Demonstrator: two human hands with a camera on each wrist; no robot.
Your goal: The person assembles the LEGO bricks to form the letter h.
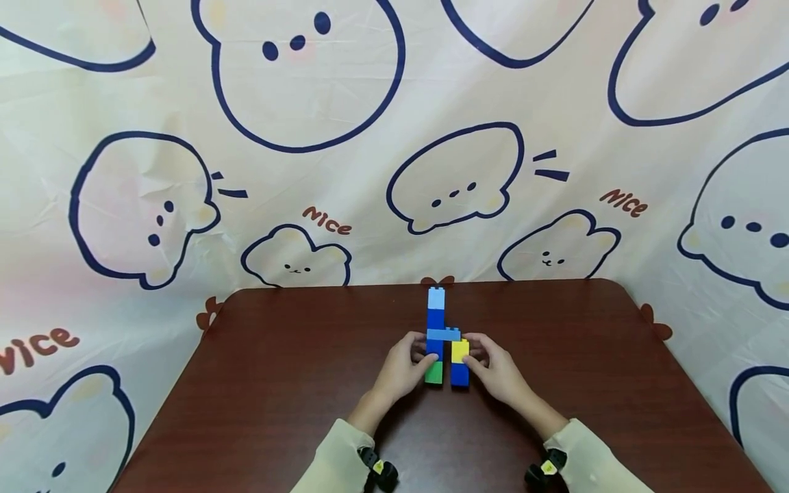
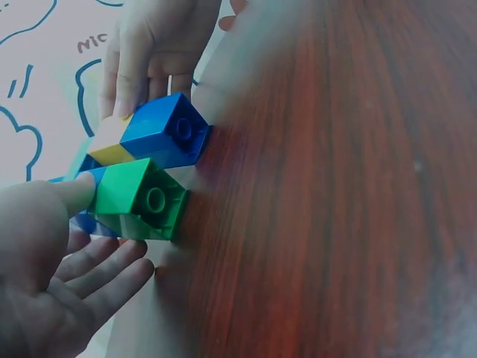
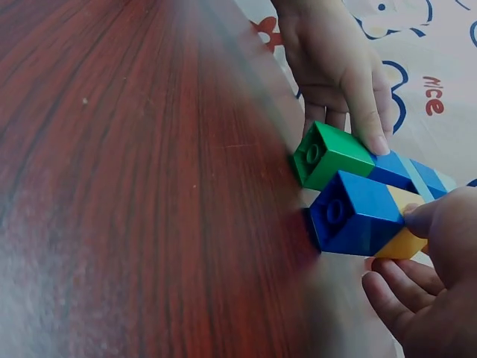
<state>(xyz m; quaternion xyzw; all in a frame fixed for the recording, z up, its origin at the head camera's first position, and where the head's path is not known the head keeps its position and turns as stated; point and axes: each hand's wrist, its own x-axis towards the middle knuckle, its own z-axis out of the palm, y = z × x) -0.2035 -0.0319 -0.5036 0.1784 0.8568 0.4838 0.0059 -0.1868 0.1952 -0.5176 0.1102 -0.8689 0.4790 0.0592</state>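
Observation:
A toy brick structure [image 1: 435,335] is held between both hands at the middle of the table. Its left column has a green brick [image 2: 125,186] at the bottom, dark blue ones above and a light blue brick [image 1: 436,298] on top. A long light blue brick [image 1: 443,335] bridges to a shorter column of a yellow brick [image 1: 459,351] over a dark blue brick [image 3: 356,216]. My left hand [image 1: 402,368] grips the left column, thumb on the dark blue brick just above the green. With thumb and fingers, my right hand [image 1: 498,371] pinches the yellow brick. Hollow undersides show in both wrist views.
The brown wooden table [image 1: 277,383] spreads around the hands, with rounded far corners. Behind it and at both sides hangs a pale cloth [image 1: 456,253] printed with cartoon outlines. Small black devices [image 1: 379,469] are strapped at the wrists over light sleeves.

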